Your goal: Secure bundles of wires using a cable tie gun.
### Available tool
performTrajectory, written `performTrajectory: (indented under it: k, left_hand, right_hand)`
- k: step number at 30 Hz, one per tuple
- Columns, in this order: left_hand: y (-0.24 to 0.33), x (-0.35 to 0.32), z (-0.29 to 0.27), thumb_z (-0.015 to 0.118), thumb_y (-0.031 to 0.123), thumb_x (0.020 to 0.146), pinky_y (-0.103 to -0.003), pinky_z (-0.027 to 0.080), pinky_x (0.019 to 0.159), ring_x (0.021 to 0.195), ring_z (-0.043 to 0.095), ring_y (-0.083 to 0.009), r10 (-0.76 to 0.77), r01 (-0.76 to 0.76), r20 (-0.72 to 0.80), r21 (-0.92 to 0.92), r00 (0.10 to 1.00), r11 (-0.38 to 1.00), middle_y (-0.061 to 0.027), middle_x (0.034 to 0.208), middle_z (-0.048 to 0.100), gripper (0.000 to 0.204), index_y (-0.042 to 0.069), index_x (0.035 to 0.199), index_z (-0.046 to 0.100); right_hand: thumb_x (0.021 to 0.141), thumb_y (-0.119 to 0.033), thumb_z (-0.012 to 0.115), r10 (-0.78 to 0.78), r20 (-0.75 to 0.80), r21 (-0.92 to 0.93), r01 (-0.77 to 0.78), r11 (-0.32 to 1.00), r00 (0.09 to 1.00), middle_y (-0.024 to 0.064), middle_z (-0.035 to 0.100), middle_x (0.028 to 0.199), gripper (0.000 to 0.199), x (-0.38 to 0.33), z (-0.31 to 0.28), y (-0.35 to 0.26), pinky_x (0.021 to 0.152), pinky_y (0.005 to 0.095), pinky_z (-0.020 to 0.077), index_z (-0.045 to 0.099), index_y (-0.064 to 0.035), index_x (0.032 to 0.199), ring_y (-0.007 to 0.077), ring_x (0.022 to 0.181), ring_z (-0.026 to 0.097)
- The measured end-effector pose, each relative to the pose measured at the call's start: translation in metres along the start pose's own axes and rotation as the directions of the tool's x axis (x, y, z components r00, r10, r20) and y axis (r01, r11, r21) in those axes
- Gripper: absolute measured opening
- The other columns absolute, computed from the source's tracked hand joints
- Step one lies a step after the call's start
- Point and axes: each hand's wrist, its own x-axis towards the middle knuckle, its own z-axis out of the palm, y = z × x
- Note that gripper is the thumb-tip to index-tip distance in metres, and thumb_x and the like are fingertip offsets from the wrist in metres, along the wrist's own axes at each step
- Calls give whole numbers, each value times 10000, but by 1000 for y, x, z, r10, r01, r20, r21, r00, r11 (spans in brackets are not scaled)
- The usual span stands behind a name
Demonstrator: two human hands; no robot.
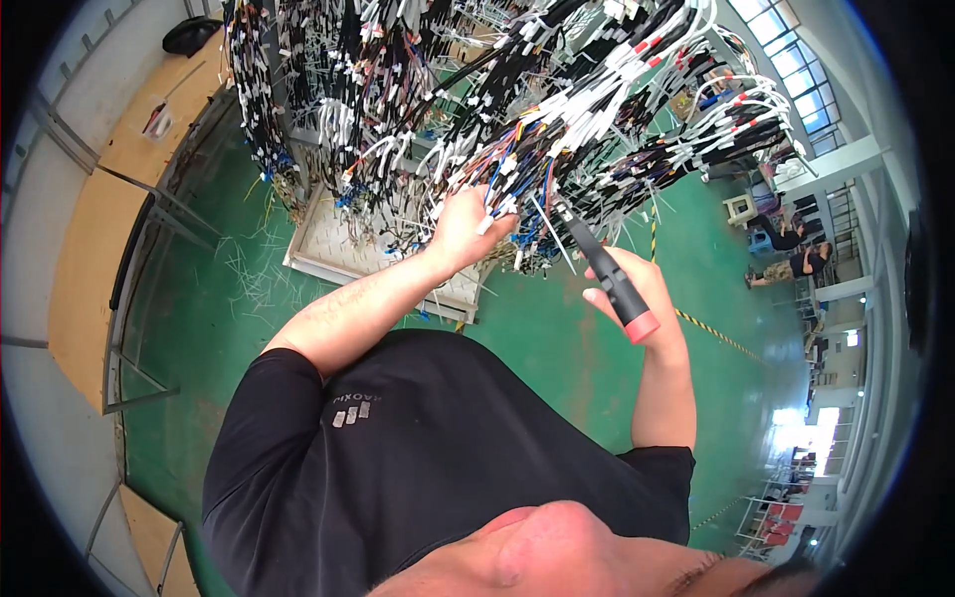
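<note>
Hanging bundles of wires [587, 119], black and white with some coloured strands and white connectors, fill the space in front of me. My left hand [465, 227] is closed around part of a wire bundle, its fingers partly hidden among the strands. My right hand [642, 284] grips a black cable tie gun [609, 269] with a red end. The gun's nose points up and left at the wires, close to the bundle by my left hand. A thin white cable tie [553, 235] sticks out slantwise beside the nose; its other end is lost in the bundle.
A pale tray-like base [333, 239] stands below the wires. White offcuts [261, 279] litter the green floor [398, 478]. Wooden benches [90, 289] line the left wall, with a dark bag [191, 36] at the far end. People [806, 261] are far to the right, beyond yellow-black tape [716, 333].
</note>
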Motion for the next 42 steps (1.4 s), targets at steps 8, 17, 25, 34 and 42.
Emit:
performTrajectory:
  k: [8, 17, 25, 34, 42]
  left_hand:
    - [13, -5, -18, 774, 232, 840, -498, 582, 844, 909, 736, -414, 24, -24, -6, 55, 1000, 998, -208, 922, 756, 264, 45, 1019, 722]
    - [7, -3, -30, 761, 293, 831, -507, 593, 820, 882, 748, -421, 31, -31, 5, 100, 1000, 995, -227, 887, 750, 309, 14, 945, 693]
    - [16, -5, -41, 751, 281, 841, -516, 584, 821, 891, 737, -430, 36, -41, 47, 119, 998, 992, -218, 890, 751, 293, 26, 980, 708]
    - [11, -4, -39, 748, 262, 848, -527, 581, 825, 895, 731, -434, 43, -45, 17, 140, 999, 989, -218, 889, 747, 278, 27, 988, 702]
    - [8, -2, -38, 753, 271, 844, -512, 583, 810, 868, 738, -430, 89, -92, 35, 107, 995, 990, -220, 865, 744, 298, 14, 984, 695]
  right_hand:
    - [787, -193, 883, -91, -75, -125, 81, 989, 993, 90, 653, 916, 530, 9, 19, -43, 770, 337, 525, 692, 17, 1235, 210, 797, 619]
    - [864, -174, 859, 1, 36, 40, -2, 999, 999, 46, 672, 917, 408, 24, 20, -29, 767, 302, 534, 689, 29, 1175, 126, 806, 622]
    - [833, -136, 868, 5, 57, -146, 3, 989, 998, 83, 684, 936, 433, 25, 30, -58, 776, 320, 539, 688, 2, 1202, 209, 818, 654]
    - [786, -139, 877, 52, -73, -497, -81, 864, 996, 126, 700, 1009, 514, 26, 59, -54, 848, 414, 561, 692, -33, 1254, 326, 917, 698]
    - [795, -54, 812, 42, -228, -396, -132, 909, 973, 111, 703, 936, 272, 17, 72, -7, 736, 358, 539, 727, -18, 1051, 270, 821, 685]
